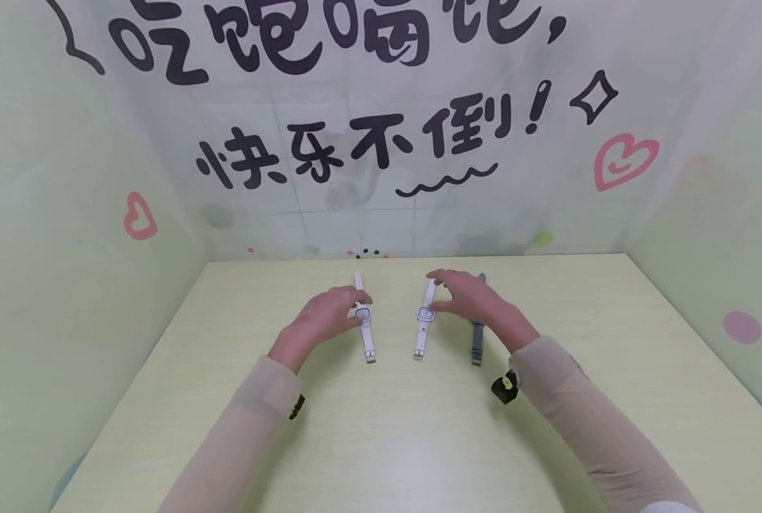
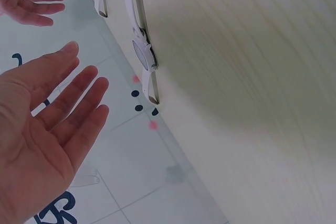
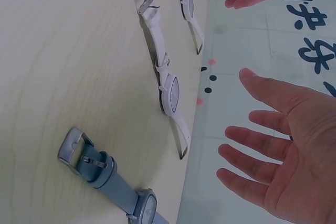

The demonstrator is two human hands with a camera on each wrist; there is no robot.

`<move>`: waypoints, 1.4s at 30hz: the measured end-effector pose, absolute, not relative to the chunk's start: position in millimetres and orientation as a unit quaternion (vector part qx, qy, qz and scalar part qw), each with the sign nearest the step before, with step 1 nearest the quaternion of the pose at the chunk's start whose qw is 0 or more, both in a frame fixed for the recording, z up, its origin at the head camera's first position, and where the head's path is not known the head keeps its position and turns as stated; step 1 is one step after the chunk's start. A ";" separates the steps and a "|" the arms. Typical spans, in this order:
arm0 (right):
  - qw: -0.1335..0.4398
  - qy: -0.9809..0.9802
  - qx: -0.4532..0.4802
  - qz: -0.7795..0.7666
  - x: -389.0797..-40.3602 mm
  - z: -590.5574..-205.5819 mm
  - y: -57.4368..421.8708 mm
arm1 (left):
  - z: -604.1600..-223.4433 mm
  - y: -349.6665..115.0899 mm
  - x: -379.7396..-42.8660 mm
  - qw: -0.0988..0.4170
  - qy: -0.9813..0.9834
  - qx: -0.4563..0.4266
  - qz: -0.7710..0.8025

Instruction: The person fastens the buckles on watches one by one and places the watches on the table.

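Three wristwatches lie unfastened in a row on the table: a white watch (image 1: 367, 335) at left, another white watch (image 1: 423, 329) in the middle and a blue-grey watch (image 1: 477, 340) at right. Over the left white watch hovers my left hand (image 1: 326, 313), thumb and fingers apart with nothing between them. My right hand (image 1: 473, 296) hangs between the middle and blue-grey watches, covering the latter's dial in the head view. Its relaxed fingers hold nothing in the right wrist view, where the blue-grey strap (image 3: 118, 188) and buckle show close by.
The pale wooden table (image 1: 393, 434) meets a printed back sheet (image 1: 355, 192) with dark lettering, just behind the watches. Side sheets (image 1: 708, 249) rise at the left and right edges. A dark wrist camera (image 1: 505, 387) sits under the right sleeve.
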State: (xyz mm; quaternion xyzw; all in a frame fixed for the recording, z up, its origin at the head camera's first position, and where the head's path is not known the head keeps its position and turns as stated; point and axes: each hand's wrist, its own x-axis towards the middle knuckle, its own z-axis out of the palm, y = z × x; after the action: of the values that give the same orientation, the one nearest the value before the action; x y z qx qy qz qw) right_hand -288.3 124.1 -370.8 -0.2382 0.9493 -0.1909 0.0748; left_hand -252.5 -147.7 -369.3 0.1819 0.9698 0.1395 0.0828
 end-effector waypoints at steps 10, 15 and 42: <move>0.077 0.946 -0.250 -0.192 -287.2 -373.6 118.4 | -373.9 -146.5 -250.0 0.095 0.965 0.187 0.160; 0.079 0.946 -0.249 -0.191 -286.8 -373.8 116.9 | -376.3 -145.5 -250.1 0.106 0.961 0.188 0.170; 0.101 0.941 -0.257 -0.197 -285.0 -378.5 103.8 | -388.5 -142.5 -245.0 0.157 0.951 0.203 0.173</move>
State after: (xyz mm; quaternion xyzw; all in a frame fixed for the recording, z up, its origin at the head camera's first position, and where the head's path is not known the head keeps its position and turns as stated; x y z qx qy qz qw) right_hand -285.0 103.8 -378.5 -0.2568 0.9408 -0.1968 0.1012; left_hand -245.0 -142.5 -388.5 0.2034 0.9508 0.1730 0.1570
